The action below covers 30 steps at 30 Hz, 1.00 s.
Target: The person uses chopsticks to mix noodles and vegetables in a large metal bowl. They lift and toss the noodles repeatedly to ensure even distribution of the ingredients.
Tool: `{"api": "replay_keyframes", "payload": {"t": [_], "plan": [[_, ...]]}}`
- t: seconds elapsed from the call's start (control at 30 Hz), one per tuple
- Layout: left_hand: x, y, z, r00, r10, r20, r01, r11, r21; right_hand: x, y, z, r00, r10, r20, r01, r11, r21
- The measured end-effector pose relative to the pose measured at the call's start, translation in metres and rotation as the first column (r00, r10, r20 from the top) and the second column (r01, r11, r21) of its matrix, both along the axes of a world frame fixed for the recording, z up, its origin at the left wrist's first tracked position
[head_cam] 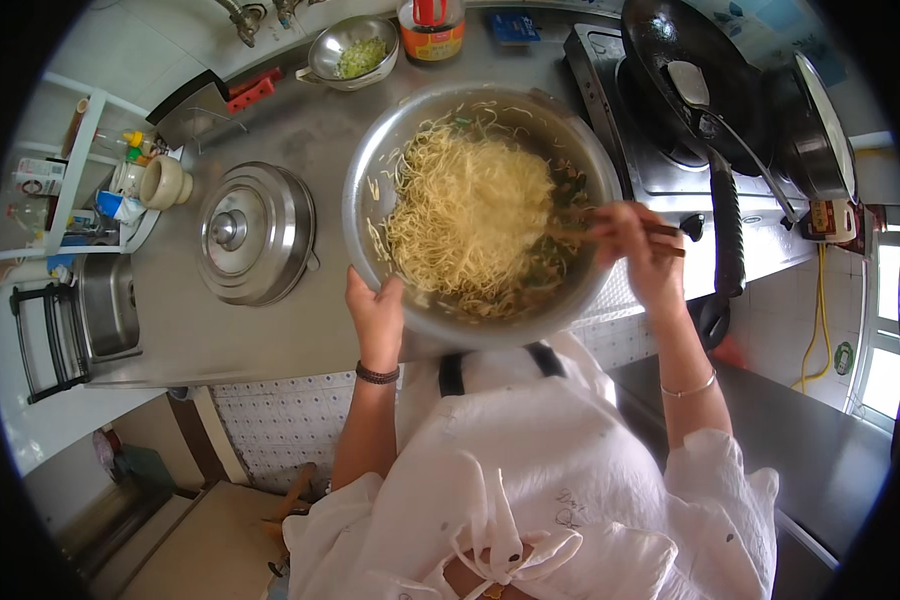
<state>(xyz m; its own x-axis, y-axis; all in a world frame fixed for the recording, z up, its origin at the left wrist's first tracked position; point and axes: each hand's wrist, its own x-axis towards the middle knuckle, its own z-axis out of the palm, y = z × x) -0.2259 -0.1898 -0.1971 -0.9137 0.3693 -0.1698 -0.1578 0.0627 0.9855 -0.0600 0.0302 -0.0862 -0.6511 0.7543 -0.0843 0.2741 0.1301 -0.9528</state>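
A large stainless steel basin point(361, 161) sits at the counter's front edge, holding thin yellow noodles point(457, 210) with green vegetables and small brown pieces under and beside them. My left hand point(377, 307) grips the basin's rim at the lower left, thumb on top. In my right hand point(641, 251), over the basin's right rim, are wooden chopsticks point(666, 238) whose tips reach into the noodles. The tips and the middle of the noodles are blurred.
Left of the basin stands a lidded steel pot point(255, 232). Behind are a bowl of chopped green vegetable point(360, 58), a jar with a red handle point(431, 34) and a cleaver point(191, 105). A wok point(682, 52) with a spatula point(688, 82) rests on the gas stove point(592, 67) at right.
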Motion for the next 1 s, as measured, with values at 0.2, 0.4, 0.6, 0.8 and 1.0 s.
{"api": "replay_keyframes", "payload": {"t": [0.2,0.4,0.6,0.8,1.0], "plan": [[-0.002,-0.002,0.005,0.999,-0.045,-0.017,0.045,0.998,-0.038,-0.062,0.010,-0.070,0.959,-0.240,-0.150,0.232,0.970,-0.073],[0.003,0.000,0.010,0.999,0.033,-0.006,-0.033,0.999,0.013,-0.044,-0.005,-0.040,0.989,0.138,-0.046,-0.142,0.983,-0.118],[0.005,-0.003,0.005,1.000,-0.014,-0.016,0.015,0.999,0.044,-0.070,0.009,-0.060,0.997,0.004,-0.080,-0.007,0.999,-0.035],[0.009,-0.010,0.001,1.000,0.015,-0.002,-0.015,1.000,0.001,-0.041,-0.007,0.000,0.997,0.042,-0.065,-0.038,0.998,0.059],[0.009,-0.005,0.007,1.000,0.022,0.008,-0.022,0.999,0.030,-0.067,-0.067,-0.054,0.813,0.569,-0.124,-0.425,0.725,0.541]]}}
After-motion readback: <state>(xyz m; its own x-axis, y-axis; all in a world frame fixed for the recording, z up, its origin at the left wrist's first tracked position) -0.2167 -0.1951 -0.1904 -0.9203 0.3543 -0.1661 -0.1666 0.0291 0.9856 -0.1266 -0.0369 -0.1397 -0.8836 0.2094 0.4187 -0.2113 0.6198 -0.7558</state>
